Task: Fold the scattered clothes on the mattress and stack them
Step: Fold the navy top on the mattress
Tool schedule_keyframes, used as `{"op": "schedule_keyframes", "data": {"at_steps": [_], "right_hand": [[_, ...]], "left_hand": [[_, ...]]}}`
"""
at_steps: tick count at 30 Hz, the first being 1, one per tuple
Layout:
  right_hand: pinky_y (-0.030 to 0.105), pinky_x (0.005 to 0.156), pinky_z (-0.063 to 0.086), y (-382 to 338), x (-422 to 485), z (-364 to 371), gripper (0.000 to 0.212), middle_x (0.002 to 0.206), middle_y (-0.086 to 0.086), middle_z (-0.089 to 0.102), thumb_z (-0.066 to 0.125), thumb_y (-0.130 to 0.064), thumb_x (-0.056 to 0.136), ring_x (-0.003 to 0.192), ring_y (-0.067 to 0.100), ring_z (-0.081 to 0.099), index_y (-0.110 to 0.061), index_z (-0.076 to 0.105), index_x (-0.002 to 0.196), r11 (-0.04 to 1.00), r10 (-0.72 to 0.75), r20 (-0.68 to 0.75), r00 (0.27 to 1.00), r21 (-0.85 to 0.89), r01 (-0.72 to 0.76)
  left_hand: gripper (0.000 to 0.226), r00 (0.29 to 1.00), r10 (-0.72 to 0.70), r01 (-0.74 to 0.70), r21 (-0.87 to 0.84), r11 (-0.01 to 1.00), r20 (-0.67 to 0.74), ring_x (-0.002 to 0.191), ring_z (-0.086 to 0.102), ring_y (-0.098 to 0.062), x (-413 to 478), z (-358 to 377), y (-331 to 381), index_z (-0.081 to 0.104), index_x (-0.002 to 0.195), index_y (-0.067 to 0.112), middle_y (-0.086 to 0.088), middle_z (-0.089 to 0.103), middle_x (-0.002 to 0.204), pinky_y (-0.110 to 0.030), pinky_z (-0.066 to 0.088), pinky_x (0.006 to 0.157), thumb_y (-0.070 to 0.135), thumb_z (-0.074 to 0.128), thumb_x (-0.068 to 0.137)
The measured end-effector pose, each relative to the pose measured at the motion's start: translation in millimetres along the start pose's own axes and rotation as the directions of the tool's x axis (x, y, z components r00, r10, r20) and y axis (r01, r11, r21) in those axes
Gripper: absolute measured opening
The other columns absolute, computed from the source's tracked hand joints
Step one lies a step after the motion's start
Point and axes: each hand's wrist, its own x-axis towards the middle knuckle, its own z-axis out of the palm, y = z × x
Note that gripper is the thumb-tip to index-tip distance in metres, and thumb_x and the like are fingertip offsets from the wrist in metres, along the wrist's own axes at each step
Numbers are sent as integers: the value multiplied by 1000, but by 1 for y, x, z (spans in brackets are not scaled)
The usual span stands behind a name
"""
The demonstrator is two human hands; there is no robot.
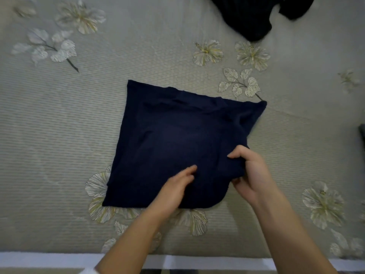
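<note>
A navy blue garment (pixel 169 139) lies folded into a rough square in the middle of the mattress (pixel 59 125). My right hand (pixel 249 173) pinches its near right corner, thumb on top and fingers under the cloth. My left hand (pixel 175 189) rests flat on the garment's near edge, fingers together and pointing right, a little blurred. A second, black garment (pixel 254 14) lies crumpled at the far right, cut off by the top of the view.
The mattress cover is grey-green with pale flower prints. Its near edge (pixel 49 260) shows as a white strip at the bottom. A dark object (pixel 361 135) pokes in at the right border.
</note>
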Motion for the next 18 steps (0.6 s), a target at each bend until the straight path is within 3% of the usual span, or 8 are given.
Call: {"op": "schedule_keyframes", "data": {"at_steps": [1,3,5,7,10,12,15,18], "right_hand": [[26,67,51,3,1,15,43,100,7,68,45,3,74,89,22,63,-3,62,113,1000,-11,52,999,-10,12],[35,79,50,13,3,46,48,103,13,64,48,3,68,95,28,59,-1,60,114,999,-44,144,989,-25,48],[41,89,47,28,3,76,44,100,14,65,51,2,63,95,28,59,-10,66,104,990,-70,228,971,-102,96],[35,82,49,47,2,102,45,93,10,65,53,1,68,89,22,59,-20,68,105,952,-40,313,949,-276,131],[21,58,47,81,4,128,61,86,1,63,59,-10,82,69,9,58,-34,46,138,825,127,376,918,-554,113],[17,58,45,102,6,133,71,85,0,63,62,-24,88,64,2,58,-30,27,149,702,236,375,896,-703,110],[16,66,45,110,11,125,52,91,3,68,61,-33,91,70,0,64,-23,45,140,563,214,344,914,-808,173],[13,59,45,98,21,112,26,85,3,70,58,-23,92,65,2,63,-18,61,117,555,110,270,957,-815,166]], "left_hand": [[35,999,-44,38,-238,971,-24,128,41,0,-5,-12,6,57,130,27,15,49,139,-17,30,105,26,45,98],[37,996,-77,44,-511,859,-44,124,47,-5,-12,-40,4,59,128,27,9,57,133,-26,32,105,36,42,96],[44,993,-99,33,-663,748,-63,125,50,-13,-20,-68,-1,56,130,24,2,59,132,-31,34,103,42,35,96],[48,985,-135,9,-745,667,-110,121,54,-18,-28,-92,-7,56,129,21,-2,62,128,-33,39,98,44,31,97],[51,972,-181,-8,-792,610,-150,111,59,-21,-41,-116,-14,58,127,17,-7,67,119,-35,43,86,47,29,98],[51,974,-175,-5,-792,610,-141,104,64,-27,-47,-125,-19,59,124,14,-11,68,115,-37,45,84,46,29,98],[39,975,-150,-15,-724,690,-163,105,66,-25,-49,-125,-19,62,120,15,-9,69,114,-37,49,86,37,39,97],[23,925,-155,-38,-488,872,-348,95,69,-19,-43,-119,-22,64,111,17,-5,72,104,-29,53,81,19,62,88]]}}
